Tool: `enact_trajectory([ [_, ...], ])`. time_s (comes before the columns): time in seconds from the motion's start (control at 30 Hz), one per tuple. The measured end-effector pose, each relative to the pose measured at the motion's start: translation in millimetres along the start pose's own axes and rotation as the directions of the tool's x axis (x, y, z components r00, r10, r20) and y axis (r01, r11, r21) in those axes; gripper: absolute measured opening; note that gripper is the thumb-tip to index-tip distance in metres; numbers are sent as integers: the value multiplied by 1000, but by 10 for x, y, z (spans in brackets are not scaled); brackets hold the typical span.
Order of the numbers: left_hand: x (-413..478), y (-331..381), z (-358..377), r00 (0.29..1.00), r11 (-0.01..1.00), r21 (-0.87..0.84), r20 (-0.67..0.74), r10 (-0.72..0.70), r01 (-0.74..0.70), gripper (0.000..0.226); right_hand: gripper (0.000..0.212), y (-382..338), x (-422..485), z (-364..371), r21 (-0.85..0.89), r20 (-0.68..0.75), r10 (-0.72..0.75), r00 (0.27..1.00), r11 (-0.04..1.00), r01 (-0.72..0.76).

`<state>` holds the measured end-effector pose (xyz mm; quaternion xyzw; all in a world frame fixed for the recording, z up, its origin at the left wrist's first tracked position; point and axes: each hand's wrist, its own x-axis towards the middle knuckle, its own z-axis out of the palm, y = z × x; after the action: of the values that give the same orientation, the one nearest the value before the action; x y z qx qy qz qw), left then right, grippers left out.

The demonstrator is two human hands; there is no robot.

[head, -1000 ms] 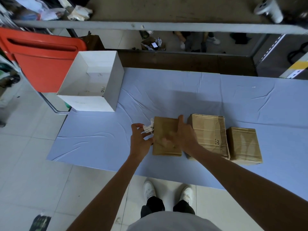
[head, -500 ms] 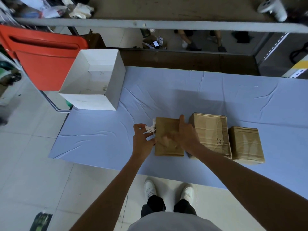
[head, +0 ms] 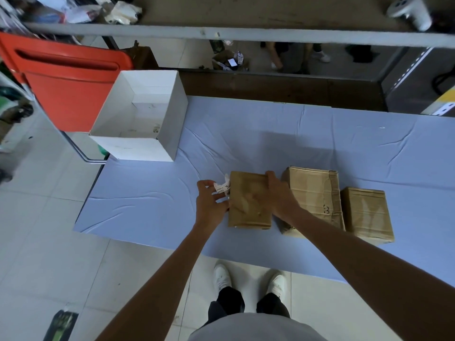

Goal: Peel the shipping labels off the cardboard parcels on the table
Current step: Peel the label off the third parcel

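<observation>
Three brown cardboard parcels lie in a row on the blue-covered table (head: 270, 134). My right hand (head: 279, 195) rests on the right part of the left parcel (head: 247, 203), fingers laid over its top and far edge. My left hand (head: 209, 200) is at that parcel's left side and pinches a crumpled white shipping label (head: 222, 187), which stands up off the parcel's far left corner. The middle parcel (head: 314, 193) is larger, with a "3" written on it. The right parcel (head: 366, 212) is smaller and untouched.
An open white box (head: 170, 119) sits at the table's far left corner. A red chair (head: 64, 82) stands behind it to the left. A brown bench and a grey rail run along the far side. My white shoes are below the table's near edge.
Both hands stay on the left parcel. The label in my left hand has lifted slightly further off the parcel's corner; the parcels have not shifted.
</observation>
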<state>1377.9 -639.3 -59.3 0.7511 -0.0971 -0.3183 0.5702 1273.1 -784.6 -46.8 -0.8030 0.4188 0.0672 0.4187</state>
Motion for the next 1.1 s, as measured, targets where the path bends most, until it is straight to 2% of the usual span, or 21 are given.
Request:
enact_trajectory([
  [0.07,-5,10,10,999,999,-43,25,-24,25,58,106,10,-20,25,-68,40,-5,999,998,8],
  [0.1,-15,26,22,999,998,-48,37,-35,36,60,109,29,-19,31,-74,40,-11,999,997,14],
  [0.13,-20,40,29,998,998,-46,42,-44,46,64,104,47,-7,32,-58,31,-14,999,998,15],
  [0.2,-16,68,30,998,997,-49,41,-51,54,64,75,65,4,19,-22,-27,-29,999,999,29],
  [0.27,20,88,7,998,995,-71,19,-63,64,61,50,67,4,-17,-61,-95,-67,993,996,61],
  [0.3,49,94,-11,998,994,-79,0,-70,70,57,45,55,0,-43,-89,-110,-85,990,993,75],
  [0.43,130,130,-79,995,1000,-15,-95,-15,13,37,43,-2,36,-119,-90,-131,-83,988,993,71],
  [0.53,177,132,-123,982,996,52,-169,81,-73,34,35,-48,71,-79,-80,-129,-64,990,995,54],
  [0.67,202,163,-131,963,992,62,-241,120,-109,31,33,-59,87,-33,-93,-136,-33,990,995,20],
  [0.9,172,171,-65,911,981,175,-387,143,-80,26,33,-102,106,-2,-139,-135,-22,991,990,4],
  [1.1,151,231,44,888,966,237,-417,194,-100,22,36,-122,111,-25,-177,-133,11,991,984,-35],
])
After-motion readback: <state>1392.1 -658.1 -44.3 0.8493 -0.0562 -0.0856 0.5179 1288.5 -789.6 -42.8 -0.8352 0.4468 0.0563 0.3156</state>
